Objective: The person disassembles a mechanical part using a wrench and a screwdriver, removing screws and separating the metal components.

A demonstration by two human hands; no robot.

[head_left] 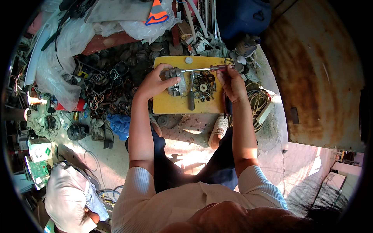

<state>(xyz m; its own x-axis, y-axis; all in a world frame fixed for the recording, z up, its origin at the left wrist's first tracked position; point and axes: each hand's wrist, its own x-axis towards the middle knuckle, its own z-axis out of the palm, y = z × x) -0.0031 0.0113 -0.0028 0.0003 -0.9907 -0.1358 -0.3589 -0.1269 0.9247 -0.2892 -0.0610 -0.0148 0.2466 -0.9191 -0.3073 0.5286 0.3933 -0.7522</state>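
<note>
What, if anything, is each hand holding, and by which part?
The left hand holds a grey metal part by its left side; the right hand holds a screwdriver by its red handle.

Count, by kind. Left hand: 1. Right hand: 1. Red-handled screwdriver: 1. Grey metal housing: 1. Yellow board: 1. Dark-handled hand tool: 1. White disc: 1. Small loose parts: many, too crowded to count exactly. Blue drum: 1. Blue cloth: 1. Co-worker: 1.
</note>
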